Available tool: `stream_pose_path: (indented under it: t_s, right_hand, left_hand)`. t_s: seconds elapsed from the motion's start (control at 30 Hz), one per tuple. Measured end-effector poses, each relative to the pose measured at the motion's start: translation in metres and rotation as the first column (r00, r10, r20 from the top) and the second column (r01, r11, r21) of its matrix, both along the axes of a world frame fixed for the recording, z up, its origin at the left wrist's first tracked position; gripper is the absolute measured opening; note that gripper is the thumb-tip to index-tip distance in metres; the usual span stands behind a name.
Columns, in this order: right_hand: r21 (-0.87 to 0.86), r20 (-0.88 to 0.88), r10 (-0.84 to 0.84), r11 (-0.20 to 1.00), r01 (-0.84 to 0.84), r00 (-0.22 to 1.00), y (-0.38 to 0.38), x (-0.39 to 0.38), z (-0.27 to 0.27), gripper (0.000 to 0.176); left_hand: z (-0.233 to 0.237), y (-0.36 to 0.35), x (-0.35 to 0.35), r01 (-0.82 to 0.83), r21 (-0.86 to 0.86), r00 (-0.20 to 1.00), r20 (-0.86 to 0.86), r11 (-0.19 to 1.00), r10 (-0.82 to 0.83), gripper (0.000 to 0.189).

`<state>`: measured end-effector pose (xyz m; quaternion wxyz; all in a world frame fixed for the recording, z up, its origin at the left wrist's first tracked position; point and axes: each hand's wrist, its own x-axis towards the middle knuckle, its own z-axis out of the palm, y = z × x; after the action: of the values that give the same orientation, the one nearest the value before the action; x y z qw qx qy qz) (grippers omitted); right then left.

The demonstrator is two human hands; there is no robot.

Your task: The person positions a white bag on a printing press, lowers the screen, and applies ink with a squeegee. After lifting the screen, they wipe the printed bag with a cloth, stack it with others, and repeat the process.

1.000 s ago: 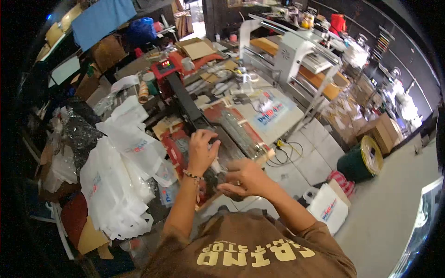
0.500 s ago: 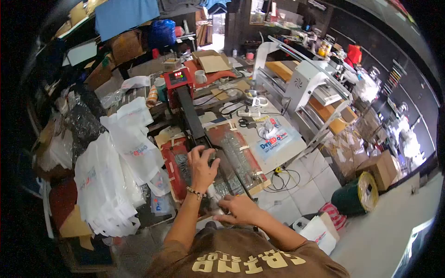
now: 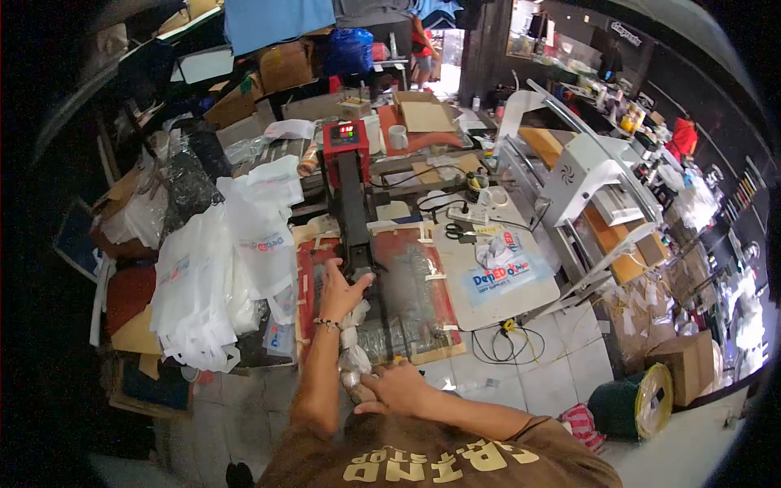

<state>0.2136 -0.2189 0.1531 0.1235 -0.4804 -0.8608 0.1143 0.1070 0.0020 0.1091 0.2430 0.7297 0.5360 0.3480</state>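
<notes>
A heat press (image 3: 355, 199) with a red control box and lit digits stands before me. Its long lever handle, wrapped in whitish material (image 3: 351, 346), points toward my body. My left hand (image 3: 340, 294) rests at the dark press arm, fingers and thumb apart, near the handle's upper end. Down at the handle's near end, my right hand (image 3: 399, 389) has its thumb and fingers around the wrapped tip; part of its grip is hidden. Beneath lies a red-edged press bed (image 3: 435, 285) covered with clear film. A printed white bag (image 3: 496, 281) lies on the pale board to the right.
Stacked white printed bags (image 3: 195, 281) lie on the left. Scissors (image 3: 460, 233), a power strip (image 3: 468, 215) and mugs (image 3: 398, 136) stand behind. A white-framed machine (image 3: 582, 183) is at right, above a green spool (image 3: 630, 401). One person (image 3: 422, 53) is by the doorway, another (image 3: 682, 138) far right.
My view has turned left, so the scene sits further right. My right hand has closed in on the handle's tip; my left stays by the press arm. A person now shows by the doorway.
</notes>
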Motion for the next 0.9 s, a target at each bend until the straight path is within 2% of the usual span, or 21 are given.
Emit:
stream_pose_path:
  t_s: [0.07, 0.13, 0.17, 0.2, 0.27, 0.3, 0.4, 0.43, 0.47, 0.5, 0.53, 0.57, 0.6, 0.67, 0.7, 0.73, 0.77, 0.83, 0.87, 0.9]
  right_hand:
    - [-0.357, 0.066, -0.032, 0.932, 0.054, 0.997, 0.002, -0.004, 0.017, 0.081]
    - [-0.373, 0.046, -0.031, 0.927, 0.046, 0.998, 0.005, -0.003, 0.019, 0.082]
    - [-0.384, 0.037, -0.043, 0.922, 0.054, 0.998, 0.006, -0.002, 0.020, 0.083]
    - [-0.380, 0.035, -0.041, 0.923, 0.051, 0.999, 0.006, -0.003, 0.019, 0.083]
    - [-0.269, 0.007, -0.063, 0.961, 0.063, 0.998, 0.003, -0.005, 0.013, 0.083]
    - [-0.265, 0.006, -0.064, 0.962, 0.063, 0.998, 0.005, -0.004, 0.009, 0.083]
    - [-0.306, 0.069, -0.048, 0.950, 0.067, 0.996, 0.000, -0.004, 0.001, 0.081]
    - [-0.292, 0.054, -0.052, 0.954, 0.066, 0.997, -0.002, -0.005, 0.006, 0.081]
    - [-0.265, 0.043, -0.056, 0.962, 0.066, 0.997, 0.003, -0.004, 0.016, 0.080]
    - [-0.186, 0.053, -0.031, 0.982, 0.040, 0.998, 0.000, -0.003, 0.050, 0.079]
    - [-0.186, 0.068, -0.023, 0.982, 0.035, 0.997, 0.000, 0.001, 0.082, 0.079]
    - [-0.164, 0.034, -0.040, 0.985, 0.045, 0.999, -0.002, 0.003, 0.111, 0.077]
    - [-0.142, -0.008, -0.063, 0.988, 0.061, 0.998, -0.004, 0.003, 0.135, 0.075]
    - [-0.124, 0.040, -0.046, 0.991, 0.051, 0.998, -0.001, 0.010, 0.178, 0.075]
    - [-0.115, 0.072, -0.040, 0.992, 0.048, 0.997, 0.000, 0.011, 0.193, 0.074]
    - [0.072, 0.041, -0.021, 0.997, 0.018, 0.999, 0.001, 0.013, 0.202, 0.071]
    - [0.226, 0.022, -0.014, 0.974, 0.009, 1.000, 0.004, 0.015, 0.213, 0.068]
    - [0.491, -0.008, -0.032, 0.871, 0.032, 0.999, 0.014, 0.017, 0.241, 0.062]
    - [0.599, 0.031, -0.061, 0.800, 0.030, 0.998, 0.027, 0.018, 0.262, 0.060]
    - [0.791, -0.005, -0.036, 0.612, 0.026, 0.999, 0.050, 0.022, 0.272, 0.058]
  left_hand:
    - [-0.013, 0.004, -0.006, -0.036, -0.042, 0.998, 0.041, 0.998, 0.037, 0.079]
    - [-0.021, 0.008, -0.007, 0.040, -0.264, 0.972, 0.236, 0.964, 0.024, 0.082]
    - [-0.023, 0.009, -0.008, 0.088, -0.314, 0.937, 0.349, 0.945, 0.029, 0.079]
    - [-0.025, 0.010, -0.009, 0.085, -0.311, 0.937, 0.348, 0.947, 0.030, 0.079]
    - [-0.014, 0.006, -0.007, 0.117, -0.330, 0.886, 0.461, 0.937, 0.051, 0.076]
    - [-0.019, 0.013, -0.008, 0.105, -0.373, 0.892, 0.445, 0.922, 0.078, 0.068]
    - [-0.013, 0.015, -0.006, 0.093, -0.412, 0.901, 0.421, 0.906, 0.099, 0.071]
    - [0.014, -0.001, -0.004, 0.100, -0.389, 0.896, 0.435, 0.916, 0.087, 0.067]
    - [0.027, -0.002, -0.011, 0.098, -0.388, 0.896, 0.435, 0.916, 0.089, 0.067]
    - [0.039, 0.004, -0.013, 0.062, -0.316, 0.967, 0.252, 0.947, 0.021, 0.064]
    - [0.044, 0.009, -0.012, 0.038, -0.246, 0.998, 0.060, 0.969, -0.023, 0.061]
    - [0.043, 0.017, -0.012, 0.082, -0.151, 0.990, 0.125, 0.985, -0.064, 0.052]
    - [0.047, 0.021, -0.013, 0.083, -0.169, 0.991, 0.120, 0.982, -0.063, 0.052]
    - [0.073, 0.039, -0.015, 0.226, -0.466, 0.943, 0.325, 0.856, -0.072, 0.058]
    - [0.079, 0.040, -0.023, 0.212, -0.380, 0.949, 0.298, 0.901, -0.098, 0.059]
    - [0.084, 0.038, -0.033, 0.210, -0.377, 0.950, 0.296, 0.902, -0.097, 0.059]
    - [0.096, 0.029, -0.042, 0.254, -0.043, 0.910, 0.349, 0.966, -0.224, 0.050]
    - [0.122, 0.004, -0.049, 0.159, 0.136, 0.863, 0.463, 0.978, -0.205, 0.037]
    - [0.155, -0.022, -0.063, 0.193, 0.100, 0.825, 0.522, 0.976, -0.217, 0.033]
    - [0.189, -0.047, -0.077, 0.226, 0.066, 0.785, 0.579, 0.972, -0.222, 0.029]
